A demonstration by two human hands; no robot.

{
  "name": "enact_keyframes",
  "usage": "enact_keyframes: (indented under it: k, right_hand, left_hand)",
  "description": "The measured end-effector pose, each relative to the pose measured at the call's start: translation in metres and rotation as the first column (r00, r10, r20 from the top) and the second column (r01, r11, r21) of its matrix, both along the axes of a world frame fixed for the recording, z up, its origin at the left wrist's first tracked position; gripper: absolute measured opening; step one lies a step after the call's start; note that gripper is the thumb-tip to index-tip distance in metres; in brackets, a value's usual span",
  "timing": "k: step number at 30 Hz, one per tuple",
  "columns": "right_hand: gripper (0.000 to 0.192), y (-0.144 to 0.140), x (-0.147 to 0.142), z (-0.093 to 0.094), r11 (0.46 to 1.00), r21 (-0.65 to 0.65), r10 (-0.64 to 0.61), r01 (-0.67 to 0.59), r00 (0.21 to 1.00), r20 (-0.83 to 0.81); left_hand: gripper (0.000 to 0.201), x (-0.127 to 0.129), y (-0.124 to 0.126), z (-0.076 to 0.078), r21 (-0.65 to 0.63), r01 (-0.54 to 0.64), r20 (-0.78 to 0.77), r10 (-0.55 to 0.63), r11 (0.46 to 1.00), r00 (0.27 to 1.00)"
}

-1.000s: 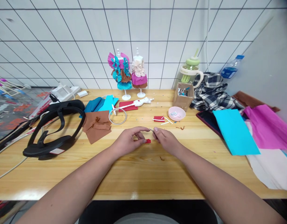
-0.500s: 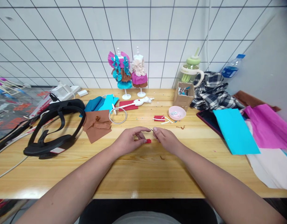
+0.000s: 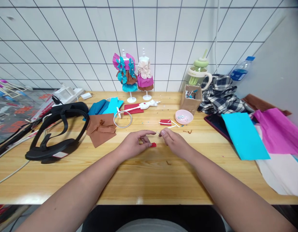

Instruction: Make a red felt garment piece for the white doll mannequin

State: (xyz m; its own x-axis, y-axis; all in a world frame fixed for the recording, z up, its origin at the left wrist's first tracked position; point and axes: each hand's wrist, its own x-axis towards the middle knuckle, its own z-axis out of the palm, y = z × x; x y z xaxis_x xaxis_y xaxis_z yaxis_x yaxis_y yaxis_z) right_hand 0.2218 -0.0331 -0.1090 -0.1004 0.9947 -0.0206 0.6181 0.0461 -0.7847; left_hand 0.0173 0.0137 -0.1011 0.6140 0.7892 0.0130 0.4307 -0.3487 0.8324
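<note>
My left hand [image 3: 135, 144] rests on the wooden table [image 3: 149, 180], its thumb and fingers pinching a small red paper piece [image 3: 153, 145]. Just to its right, my right hand [image 3: 174, 143] pinches a thin, pale sliver [image 3: 158, 132] between thumb and forefinger, its tip pointing toward my left forefinger. The two hands almost touch above the red piece.
Behind the hands lie red scraps with white strips [image 3: 165, 122], a pink dish [image 3: 183, 117], a glue gun [image 3: 146, 105], a cardboard box [image 3: 190, 99] and two dressed mini mannequins [image 3: 135, 75]. A black headset [image 3: 57, 132] and brown paper [image 3: 100, 129] lie left; cyan [image 3: 244, 135] and magenta [image 3: 277, 130] sheets lie right.
Both hands have edged slightly away from me on the table. The grips on the red piece and on the sliver look the same.
</note>
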Motion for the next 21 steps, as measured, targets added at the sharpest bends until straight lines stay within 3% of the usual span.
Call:
enact_keyframes:
  k: [7, 13, 18, 21]
  right_hand:
    - [0.030, 0.0002, -0.0023, -0.0041, 0.998, -0.038, 0.061, -0.059, 0.997, 0.048]
    - [0.030, 0.0012, -0.0004, -0.0018, 0.994, -0.084, 0.090, -0.071, 0.963, 0.254]
    - [0.024, 0.0012, 0.0023, 0.0019, 0.992, 0.084, 0.018, -0.089, 0.787, 0.617]
    - [0.024, 0.0010, 0.0063, 0.0034, 0.989, 0.096, 0.010, -0.111, 0.703, 0.711]
  left_hand:
    - [0.036, -0.0010, 0.0004, -0.0027, -0.022, 0.027, -0.007, -0.027, 0.999, 1.000]
    - [0.034, -0.0014, 0.0002, -0.0011, -0.004, 0.033, -0.001, -0.033, 0.999, 0.999]
    - [0.046, 0.0004, 0.0020, 0.0011, -0.021, -0.063, 0.009, 0.063, 0.998, 0.998]
    - [0.055, 0.0010, 0.0027, 0.0014, -0.064, -0.090, 0.026, 0.092, 0.994, 0.995]
